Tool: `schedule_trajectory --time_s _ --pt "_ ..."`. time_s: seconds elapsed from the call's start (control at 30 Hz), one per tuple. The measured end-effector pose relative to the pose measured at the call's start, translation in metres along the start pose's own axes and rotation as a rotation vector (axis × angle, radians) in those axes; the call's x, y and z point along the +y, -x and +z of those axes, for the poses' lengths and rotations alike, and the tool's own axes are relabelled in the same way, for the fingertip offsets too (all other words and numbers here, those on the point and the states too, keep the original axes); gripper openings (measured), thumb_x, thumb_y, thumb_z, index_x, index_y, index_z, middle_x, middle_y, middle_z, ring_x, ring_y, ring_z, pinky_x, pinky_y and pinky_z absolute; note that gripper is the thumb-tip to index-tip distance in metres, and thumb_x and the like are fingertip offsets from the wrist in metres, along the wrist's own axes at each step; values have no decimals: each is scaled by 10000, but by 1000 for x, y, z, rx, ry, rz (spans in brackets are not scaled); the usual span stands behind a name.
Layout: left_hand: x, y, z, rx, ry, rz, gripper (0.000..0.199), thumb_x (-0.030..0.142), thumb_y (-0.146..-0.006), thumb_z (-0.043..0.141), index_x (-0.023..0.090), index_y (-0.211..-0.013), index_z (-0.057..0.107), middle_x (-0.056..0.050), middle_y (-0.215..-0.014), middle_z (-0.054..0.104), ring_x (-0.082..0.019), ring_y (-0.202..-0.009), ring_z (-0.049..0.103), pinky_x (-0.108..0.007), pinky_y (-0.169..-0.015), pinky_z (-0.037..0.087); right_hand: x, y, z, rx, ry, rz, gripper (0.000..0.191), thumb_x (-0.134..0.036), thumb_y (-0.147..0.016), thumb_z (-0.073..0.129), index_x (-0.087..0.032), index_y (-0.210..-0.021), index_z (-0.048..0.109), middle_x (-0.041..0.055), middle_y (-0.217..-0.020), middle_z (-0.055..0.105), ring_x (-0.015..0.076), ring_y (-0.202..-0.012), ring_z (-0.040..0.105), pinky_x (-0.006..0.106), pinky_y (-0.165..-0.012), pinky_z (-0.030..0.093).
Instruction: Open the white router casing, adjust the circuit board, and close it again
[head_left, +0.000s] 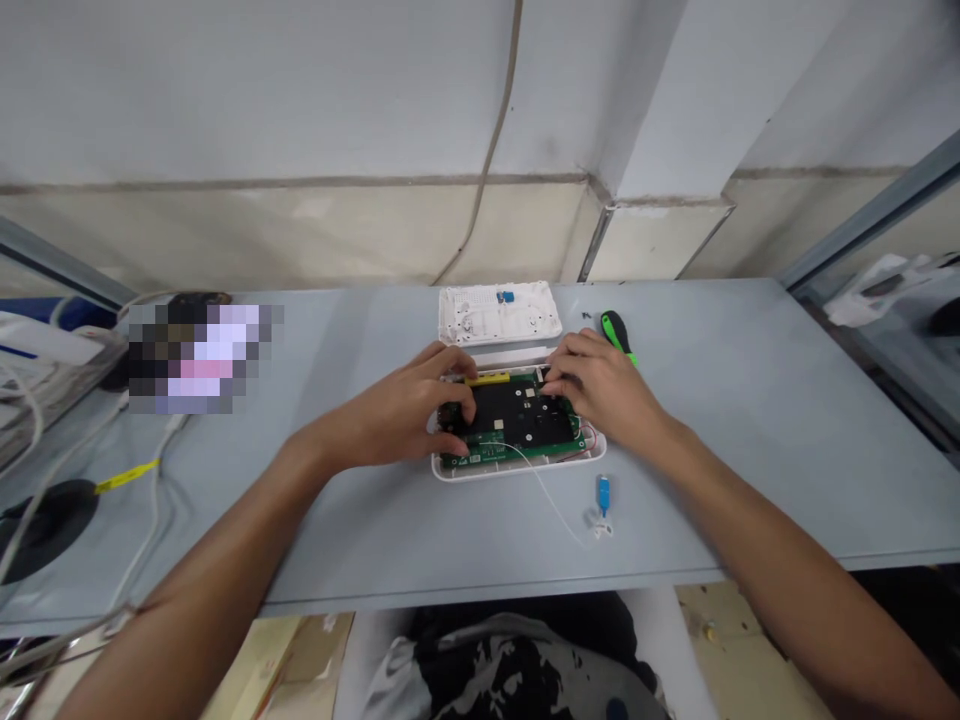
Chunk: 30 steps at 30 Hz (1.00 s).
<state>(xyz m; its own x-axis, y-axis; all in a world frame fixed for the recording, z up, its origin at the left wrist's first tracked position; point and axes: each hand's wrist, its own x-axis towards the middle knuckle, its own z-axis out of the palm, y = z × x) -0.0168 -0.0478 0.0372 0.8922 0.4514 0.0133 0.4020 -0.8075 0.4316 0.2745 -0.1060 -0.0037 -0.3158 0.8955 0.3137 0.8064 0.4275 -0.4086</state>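
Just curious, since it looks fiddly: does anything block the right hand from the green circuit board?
Nothing visible does: the right hand rests on the green-and-black circuit board, which lies in a white plastic casing.

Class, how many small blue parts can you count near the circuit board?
2: a blue part on the white plastic cover, and a blue connector on the grey table. Others may be hidden.

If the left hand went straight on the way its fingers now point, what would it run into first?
Probably the flat black panel on the green circuit board. The left hand already has its fingertips over the board's near end, though depth is unclear, so it may be touching there.
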Motion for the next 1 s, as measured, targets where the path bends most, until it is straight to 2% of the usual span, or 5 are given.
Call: schedule_trajectory --time_s 0.27,0.43,0.63,0.8,1.0 --pt "21 -14 20 178 -54 76 361 429 -943 771 231 -1244 747 -137 -1442 638 -353 -1364 514 -571 -1135 508 15 -1 -30 368 -160 284 218 -387 -963 666 -231 -830 740 34 -833 774 197 -727 675 366 -728 530" --pt "31 -19 36 100 -68 255 348 354 -1040 650 296 -1375 723 -61 -1539 634 -342 -1540 431 -608 -1194 477 18 -2 -32 364 -154 346 228 -385 -923 675 -227 -761 707 15 -705 724 160 -588 601 340 -654 478" --pt "37 -19 36 53 -134 244 342 386 -1082 564 257 -1346 739 -64 -1515 654 -360 -1552 418 -614 -1191 481 14 -4 -43 151 -220 356 281 -374 -934 672 -211 -706 664 -14 -619 628 127 -565 518 307 -617 407" --pt "43 -18 38 62 -144 199 369 427 -1078 554 240 -1330 749 -144 -1554 583 -363 -1552 386 -615 -1187 478 -8 35 -76 -467 -399 195 323 -553 -987 651 -264 -935 786 -27 -673 672 125 -562 562 262 -526 395" --pt "32 -17 24 94 -31 180 383 401 -1092 512 248 -1361 737 -117 -1626 505 -330 -1540 381 -576 -1227 438 -36 102 -48 -399 -65 144 175 -388 -1037 602 -310 -1078 754 -1 -748 743 216 -634 697 322 -561 459"
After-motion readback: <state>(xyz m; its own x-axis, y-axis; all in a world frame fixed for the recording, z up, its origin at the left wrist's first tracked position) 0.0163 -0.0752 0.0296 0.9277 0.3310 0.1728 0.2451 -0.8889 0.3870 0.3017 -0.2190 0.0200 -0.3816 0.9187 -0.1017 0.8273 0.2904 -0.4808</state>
